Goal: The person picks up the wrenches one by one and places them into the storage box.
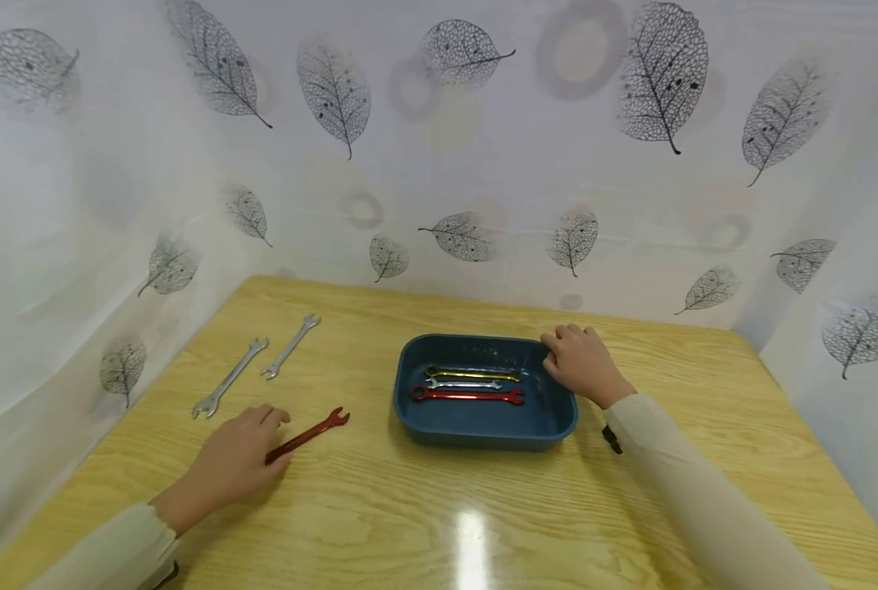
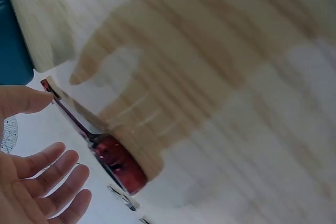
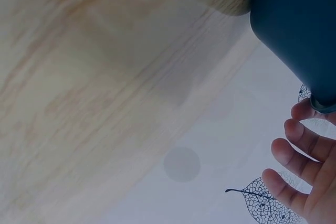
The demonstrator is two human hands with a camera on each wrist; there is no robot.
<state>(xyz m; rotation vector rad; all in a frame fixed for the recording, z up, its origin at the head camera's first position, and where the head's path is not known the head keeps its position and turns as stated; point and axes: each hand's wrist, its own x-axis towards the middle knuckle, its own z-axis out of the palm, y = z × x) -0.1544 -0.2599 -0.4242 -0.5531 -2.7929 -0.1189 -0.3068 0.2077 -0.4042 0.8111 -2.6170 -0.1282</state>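
**Hands at a loose wrench and a blue tray**

Nearest on the wooden table [image 1: 424, 508], the left hand [image 1: 235, 459] lies flat on the handle of a red wrench [image 1: 307, 434], left of the tray; its fingers look relaxed, not curled round it. The left wrist view shows what the head view hides: spread, straight fingers [image 2: 50, 177] beside the wrench.

Further back, the blue tray [image 1: 483, 430] holds three wrenches side by side: red [image 1: 466, 395], silver [image 1: 464, 383], gold [image 1: 474, 373]. The right hand [image 1: 582, 362] curls its fingers over the tray's far right rim; the wrist view confirms this.

Farthest left lie two silver wrenches [image 1: 257, 365].
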